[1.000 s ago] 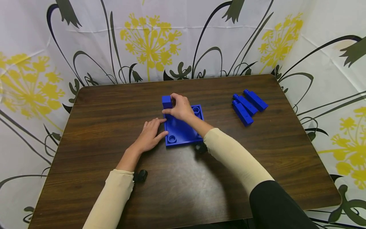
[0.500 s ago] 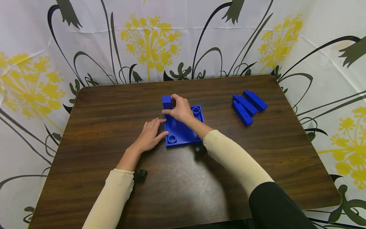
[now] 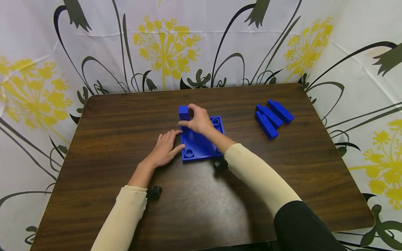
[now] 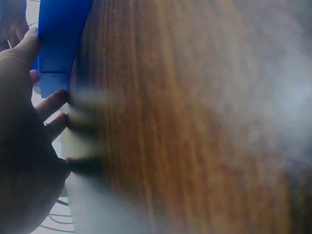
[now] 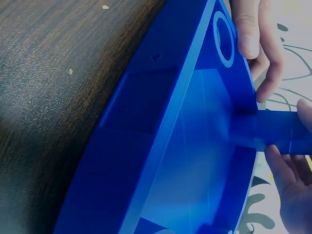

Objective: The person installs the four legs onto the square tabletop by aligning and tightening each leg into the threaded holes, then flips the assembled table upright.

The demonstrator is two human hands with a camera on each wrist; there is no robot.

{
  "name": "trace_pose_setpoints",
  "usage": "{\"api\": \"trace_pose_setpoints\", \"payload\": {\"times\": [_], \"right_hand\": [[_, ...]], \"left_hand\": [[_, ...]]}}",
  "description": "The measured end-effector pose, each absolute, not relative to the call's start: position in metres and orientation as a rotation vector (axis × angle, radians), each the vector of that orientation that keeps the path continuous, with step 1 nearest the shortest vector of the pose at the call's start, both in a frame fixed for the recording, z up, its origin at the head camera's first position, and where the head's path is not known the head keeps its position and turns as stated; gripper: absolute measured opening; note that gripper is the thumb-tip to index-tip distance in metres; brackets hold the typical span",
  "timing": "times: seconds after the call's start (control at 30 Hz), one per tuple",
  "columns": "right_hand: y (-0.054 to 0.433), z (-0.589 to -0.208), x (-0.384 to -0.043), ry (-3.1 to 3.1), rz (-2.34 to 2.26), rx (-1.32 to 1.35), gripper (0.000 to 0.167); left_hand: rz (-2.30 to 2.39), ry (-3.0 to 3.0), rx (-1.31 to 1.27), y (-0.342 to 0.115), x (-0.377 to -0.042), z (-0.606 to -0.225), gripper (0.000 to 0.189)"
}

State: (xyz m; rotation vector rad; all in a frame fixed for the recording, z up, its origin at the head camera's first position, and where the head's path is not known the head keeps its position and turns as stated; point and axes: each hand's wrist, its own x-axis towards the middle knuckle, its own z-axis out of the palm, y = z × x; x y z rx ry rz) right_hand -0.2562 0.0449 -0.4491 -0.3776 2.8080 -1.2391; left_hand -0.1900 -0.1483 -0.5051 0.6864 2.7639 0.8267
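Observation:
A square blue tray-like tabletop (image 3: 199,144) lies on the table, its raised rim upward and ring-shaped sockets in the corners. At its far left corner a blue square leg (image 3: 183,112) stands upright; in the right wrist view that leg (image 5: 280,129) meets the inside corner. My right hand (image 3: 201,120) grips the leg between thumb and fingers. My left hand (image 3: 161,150) rests against the tabletop's left side, thumb and fingers extended. In the left wrist view, fingertips of the left hand (image 4: 24,122) touch the outer wall of the blue tabletop (image 4: 61,39). The socket under the leg is hidden.
Three loose blue legs (image 3: 271,118) lie side by side toward the back right of the brown wooden table (image 3: 125,111). A white cloth (image 3: 201,42) with a flower print hangs behind the table and along its sides.

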Motion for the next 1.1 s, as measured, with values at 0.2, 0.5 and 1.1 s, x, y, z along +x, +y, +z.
{"api": "trace_pose_setpoints", "payload": {"times": [0.2, 0.5, 1.1], "right_hand": [[0.047, -0.448, -0.256, 2.746, -1.275, -0.454, 0.043], [0.067, -0.442, -0.248, 2.631, -1.236, -0.512, 0.062], [0.238, -0.445, -0.205, 3.023, -0.891, 0.117, 0.028]], "left_hand": [[0.821, 2.762, 0.682, -0.151, -0.190, -0.508, 0.063], [0.824, 2.744, 0.693, -0.152, -0.189, -0.507, 0.062], [0.811, 2.726, 0.717, -0.149, -0.189, -0.506, 0.058]]}}
